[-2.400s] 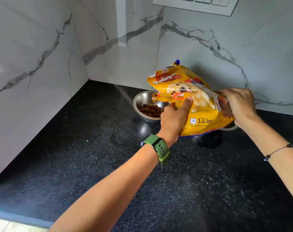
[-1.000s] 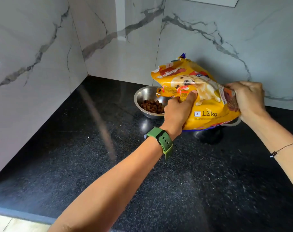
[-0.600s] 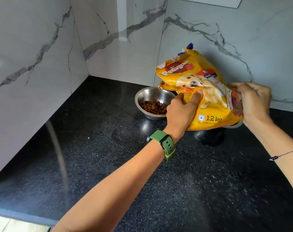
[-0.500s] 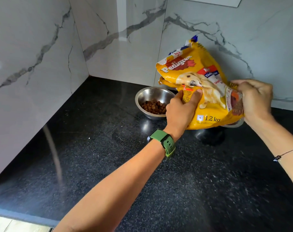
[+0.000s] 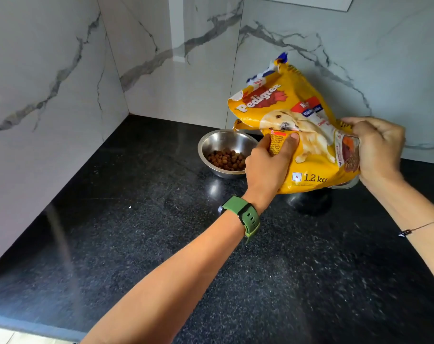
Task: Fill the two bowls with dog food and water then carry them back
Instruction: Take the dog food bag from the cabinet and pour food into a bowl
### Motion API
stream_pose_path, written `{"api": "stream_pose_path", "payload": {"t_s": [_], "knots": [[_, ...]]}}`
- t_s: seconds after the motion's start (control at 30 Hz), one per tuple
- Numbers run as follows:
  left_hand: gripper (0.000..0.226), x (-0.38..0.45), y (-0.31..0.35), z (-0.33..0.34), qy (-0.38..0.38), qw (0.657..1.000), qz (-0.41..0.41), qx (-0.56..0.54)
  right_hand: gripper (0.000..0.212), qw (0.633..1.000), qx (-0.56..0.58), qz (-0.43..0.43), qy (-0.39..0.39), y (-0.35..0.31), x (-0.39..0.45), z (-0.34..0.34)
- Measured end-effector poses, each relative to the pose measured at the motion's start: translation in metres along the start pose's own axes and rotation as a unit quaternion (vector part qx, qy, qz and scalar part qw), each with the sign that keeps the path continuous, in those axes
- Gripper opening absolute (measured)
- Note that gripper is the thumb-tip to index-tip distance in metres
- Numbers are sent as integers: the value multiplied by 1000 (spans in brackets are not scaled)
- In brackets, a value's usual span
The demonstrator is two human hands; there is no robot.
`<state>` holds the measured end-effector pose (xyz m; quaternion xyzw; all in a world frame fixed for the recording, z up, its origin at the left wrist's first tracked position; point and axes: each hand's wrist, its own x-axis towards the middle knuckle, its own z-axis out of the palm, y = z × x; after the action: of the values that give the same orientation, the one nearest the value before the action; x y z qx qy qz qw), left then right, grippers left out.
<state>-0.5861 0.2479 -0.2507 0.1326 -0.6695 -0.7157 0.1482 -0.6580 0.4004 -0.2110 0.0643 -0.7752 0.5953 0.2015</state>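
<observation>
Whereas a moment ago the dog food bag (image 5: pixel 297 135) lay tipped low over the steel bowl (image 5: pixel 226 155), it is now raised towards upright at the bowl's 3 o'clock. Left hand (image 5: pixel 270 165) and right hand (image 5: pixel 379 147) both clamp the bag; pouring appears finished, kibble in the bowl. A second bowl (image 5: pixel 345 185) shows only as a rim beneath the bag, contents unseen.

Head view, downward (close) over countertop (image 5: pixel 141 244)
</observation>
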Motion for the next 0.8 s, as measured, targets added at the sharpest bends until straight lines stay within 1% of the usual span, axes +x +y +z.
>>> {"api": "stream_pose_path", "payload": {"t_s": [0.07,0.17,0.2,0.27,0.3,0.4,0.5,0.63,0.73,0.8], "knots": [[54,2,0,1,7,1000,-2,-7,28,1000,-18,-4,-8,-2,3,2],[53,2,0,2,-6,997,-56,-58,25,998,-48,25,-23,-3,9,4],[58,1,-1,2,-1,996,-68,-64,25,998,-53,31,-24,-3,9,5],[83,2,-7,5,9,995,-73,-62,27,998,-50,33,-27,-3,6,6],[89,3,-8,4,8,996,-71,-59,28,998,-45,32,-28,-3,4,6],[86,4,-7,2,-3,997,-62,-55,26,998,-36,31,-29,-2,1,6],[88,4,-3,2,-4,998,-44,-34,29,999,-32,22,-10,-1,2,6],[73,4,0,3,2,1000,-4,-9,35,1000,-20,-13,3,0,1,3],[79,5,0,3,5,999,-37,-36,29,999,-39,8,-4,-1,6,4],[84,4,-4,5,7,997,-53,-54,30,998,-51,18,-7,-1,6,5]]}}
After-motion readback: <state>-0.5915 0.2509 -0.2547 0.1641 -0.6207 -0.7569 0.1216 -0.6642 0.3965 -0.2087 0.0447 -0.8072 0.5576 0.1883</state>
